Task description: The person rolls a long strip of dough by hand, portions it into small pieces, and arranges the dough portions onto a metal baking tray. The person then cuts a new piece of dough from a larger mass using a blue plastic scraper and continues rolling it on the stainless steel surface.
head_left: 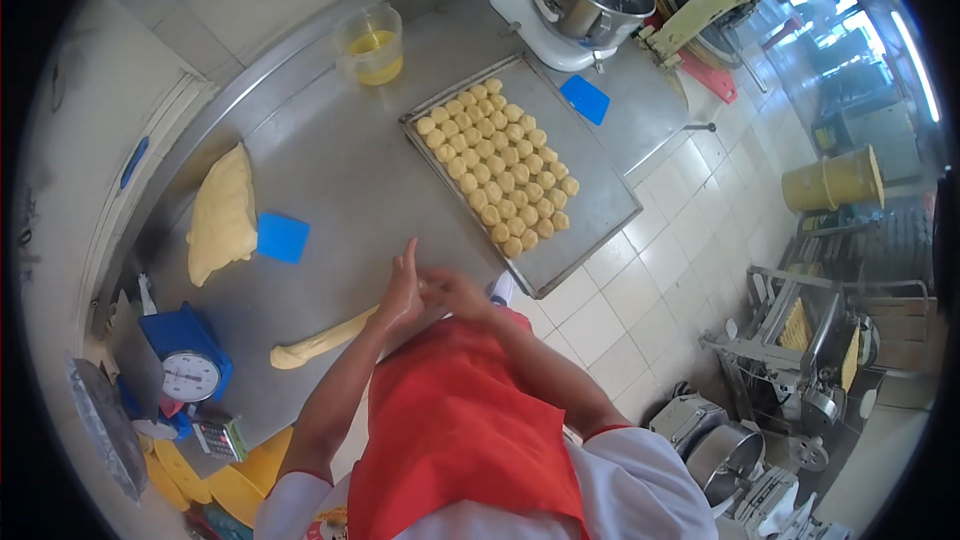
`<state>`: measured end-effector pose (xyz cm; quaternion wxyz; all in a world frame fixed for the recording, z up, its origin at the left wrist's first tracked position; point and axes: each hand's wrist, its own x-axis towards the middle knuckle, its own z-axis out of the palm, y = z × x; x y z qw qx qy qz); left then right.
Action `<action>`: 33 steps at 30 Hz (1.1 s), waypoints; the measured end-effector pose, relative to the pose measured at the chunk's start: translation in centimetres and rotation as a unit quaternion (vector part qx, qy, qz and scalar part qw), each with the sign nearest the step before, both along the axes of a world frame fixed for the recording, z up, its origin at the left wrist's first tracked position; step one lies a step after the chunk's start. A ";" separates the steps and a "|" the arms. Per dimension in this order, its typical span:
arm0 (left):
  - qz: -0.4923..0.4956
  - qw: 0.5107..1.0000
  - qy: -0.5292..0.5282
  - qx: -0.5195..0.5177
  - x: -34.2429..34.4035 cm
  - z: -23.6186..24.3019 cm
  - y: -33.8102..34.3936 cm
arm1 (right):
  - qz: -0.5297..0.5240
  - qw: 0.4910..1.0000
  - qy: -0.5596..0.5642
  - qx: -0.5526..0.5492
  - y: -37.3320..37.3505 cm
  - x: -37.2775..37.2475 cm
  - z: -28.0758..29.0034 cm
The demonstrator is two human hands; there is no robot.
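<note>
My left hand (403,288) is upright above the near edge of the table, its fingers stretched out. Against its palm presses my right hand (456,292), with fingers curled; anything between the palms is hidden. A rope of pale dough (318,342) lies on the steel table (345,175), its right end passing behind my left wrist. Beyond my hands, a metal tray (592,215) carries rows of small round dough balls (497,162), with bare metal along its right side. At the left rests a large slab of dough (222,215), touching or close beside a blue scraper (283,237).
A clear tub of yellow liquid (373,48) stands at the back. A stand mixer (590,5) and a second blue scraper (585,99) are beyond the tray. Blue dial scales (190,372) and a calculator (220,437) sit at the near left. Machinery (790,340) stands at the right.
</note>
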<state>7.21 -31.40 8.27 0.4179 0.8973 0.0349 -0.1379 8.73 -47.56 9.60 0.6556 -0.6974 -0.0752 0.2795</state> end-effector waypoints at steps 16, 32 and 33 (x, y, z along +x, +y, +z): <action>-0.096 0.984 0.068 0.137 -1.5 -0.7 5.8 | 0.029 0.894 -0.251 -0.371 9.9 -0.8 -4.2; -0.014 0.999 -0.009 0.034 4.1 1.7 -9.7 | -0.402 0.837 -0.088 -0.361 -21.2 7.4 -2.9; -0.059 0.997 -0.029 0.041 4.0 -0.2 -10.1 | -0.386 0.827 -0.116 -0.391 -21.7 7.9 -4.8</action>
